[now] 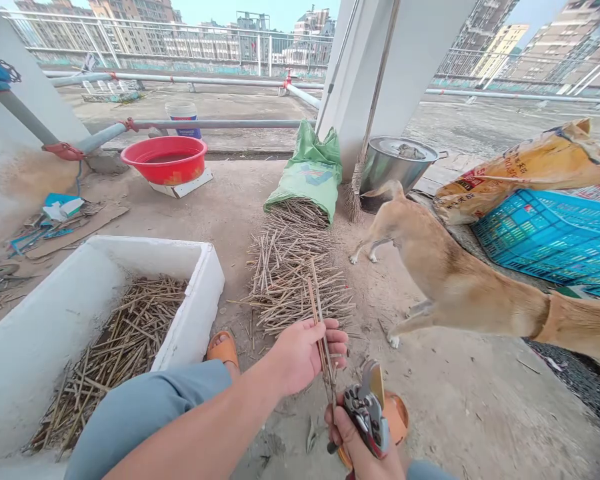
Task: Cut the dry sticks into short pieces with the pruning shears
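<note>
My left hand [307, 353] is closed around two or three thin dry sticks [320, 313] that stand nearly upright in my fingers. Just below, my right hand [360, 447] grips grey pruning shears [367, 407], whose blades sit at the sticks' lower ends. Ahead on the concrete floor lies a loose pile of similar sticks [293, 273], spilling from a green sack [307, 177]. To my left, a white foam box [55, 320] holds several cut stick pieces [120, 347].
A tan dog [455, 280] walks past close on the right. Behind it are a blue plastic crate [555, 237], a yellow sack [530, 167] and a steel pot [397, 163]. A red basin [165, 160] and a white bucket [183, 115] stand further back by grey pipes.
</note>
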Action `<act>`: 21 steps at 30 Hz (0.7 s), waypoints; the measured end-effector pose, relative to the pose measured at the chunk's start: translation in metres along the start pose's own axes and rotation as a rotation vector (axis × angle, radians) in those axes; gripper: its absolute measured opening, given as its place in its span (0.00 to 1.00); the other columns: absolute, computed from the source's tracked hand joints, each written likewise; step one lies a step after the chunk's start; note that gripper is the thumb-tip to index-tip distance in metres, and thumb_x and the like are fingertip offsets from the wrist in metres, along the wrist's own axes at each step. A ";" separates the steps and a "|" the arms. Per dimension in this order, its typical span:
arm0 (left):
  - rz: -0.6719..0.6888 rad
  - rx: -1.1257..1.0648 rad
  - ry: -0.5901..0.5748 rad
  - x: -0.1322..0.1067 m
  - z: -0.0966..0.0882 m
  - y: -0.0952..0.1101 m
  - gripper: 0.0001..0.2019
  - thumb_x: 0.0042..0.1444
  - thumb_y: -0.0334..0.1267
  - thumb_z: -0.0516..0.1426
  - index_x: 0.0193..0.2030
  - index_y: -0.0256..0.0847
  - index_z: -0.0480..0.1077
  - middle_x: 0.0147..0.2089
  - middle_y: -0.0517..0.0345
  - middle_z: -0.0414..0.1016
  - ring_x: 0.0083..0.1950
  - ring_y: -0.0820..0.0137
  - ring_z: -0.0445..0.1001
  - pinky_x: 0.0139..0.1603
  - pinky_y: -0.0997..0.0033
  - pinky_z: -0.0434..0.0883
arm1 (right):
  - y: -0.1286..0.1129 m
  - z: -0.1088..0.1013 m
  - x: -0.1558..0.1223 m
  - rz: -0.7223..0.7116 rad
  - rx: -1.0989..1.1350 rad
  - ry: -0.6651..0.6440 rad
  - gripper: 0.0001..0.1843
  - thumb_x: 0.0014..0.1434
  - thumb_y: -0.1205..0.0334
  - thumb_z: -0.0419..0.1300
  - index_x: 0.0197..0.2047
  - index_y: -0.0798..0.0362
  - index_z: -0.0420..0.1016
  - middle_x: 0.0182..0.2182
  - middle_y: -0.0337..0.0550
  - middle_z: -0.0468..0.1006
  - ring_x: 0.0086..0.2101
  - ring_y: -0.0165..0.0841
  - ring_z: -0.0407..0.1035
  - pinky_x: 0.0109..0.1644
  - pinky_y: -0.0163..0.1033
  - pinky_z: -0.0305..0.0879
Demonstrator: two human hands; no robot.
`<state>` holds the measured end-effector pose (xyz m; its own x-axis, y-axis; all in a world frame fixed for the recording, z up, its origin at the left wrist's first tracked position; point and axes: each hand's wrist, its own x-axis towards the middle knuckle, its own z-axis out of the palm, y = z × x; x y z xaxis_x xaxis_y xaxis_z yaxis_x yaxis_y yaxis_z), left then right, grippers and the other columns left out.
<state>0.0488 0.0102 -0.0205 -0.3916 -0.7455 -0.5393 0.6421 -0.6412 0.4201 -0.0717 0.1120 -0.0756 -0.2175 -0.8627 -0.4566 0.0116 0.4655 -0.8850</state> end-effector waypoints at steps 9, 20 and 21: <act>0.024 0.011 -0.032 -0.001 0.001 -0.003 0.06 0.58 0.30 0.48 0.38 0.32 0.64 0.30 0.52 0.70 0.27 0.74 0.68 0.31 0.71 0.64 | -0.003 0.000 -0.002 0.124 0.066 -0.034 0.28 0.39 0.37 0.63 0.33 0.54 0.71 0.23 0.43 0.72 0.24 0.35 0.61 0.27 0.41 0.60; 0.026 0.102 -0.050 0.002 -0.003 -0.011 0.05 0.56 0.32 0.51 0.38 0.34 0.64 0.29 0.56 0.67 0.26 0.77 0.65 0.29 0.74 0.61 | -0.009 -0.001 -0.005 0.128 0.050 -0.075 0.29 0.37 0.37 0.64 0.33 0.54 0.70 0.23 0.43 0.73 0.24 0.35 0.62 0.28 0.40 0.61; 0.037 0.140 -0.041 0.003 -0.003 -0.012 0.05 0.56 0.33 0.51 0.38 0.34 0.64 0.28 0.58 0.67 0.25 0.78 0.64 0.28 0.75 0.60 | -0.013 -0.004 -0.004 0.137 0.028 -0.105 0.30 0.38 0.37 0.63 0.34 0.54 0.71 0.25 0.44 0.74 0.25 0.36 0.63 0.30 0.41 0.62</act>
<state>0.0416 0.0163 -0.0293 -0.3980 -0.7739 -0.4927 0.5593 -0.6304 0.5383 -0.0746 0.1097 -0.0621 -0.1092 -0.8078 -0.5792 0.0615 0.5761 -0.8151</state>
